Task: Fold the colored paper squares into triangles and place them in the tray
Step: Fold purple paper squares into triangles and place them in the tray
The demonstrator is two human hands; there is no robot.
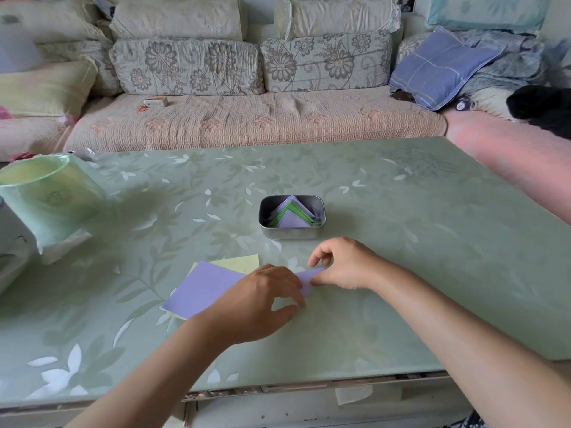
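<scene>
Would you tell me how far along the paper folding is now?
Done: several purple and green triangles sit in the metal tray. In hand: the left hand and right hand pinch a purple sheet, apparently mid-fold. Remaining: a purple square and a yellow square beneath it.

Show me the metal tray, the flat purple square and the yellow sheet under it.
metal tray (292,234): head view, front wall.
flat purple square (207,288): head view, middle of bare face.
yellow sheet (244,262): head view, far exposed corner.

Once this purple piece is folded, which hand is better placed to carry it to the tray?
Probably the right hand: it pinches the purple piece and sits nearer the tray.
</scene>
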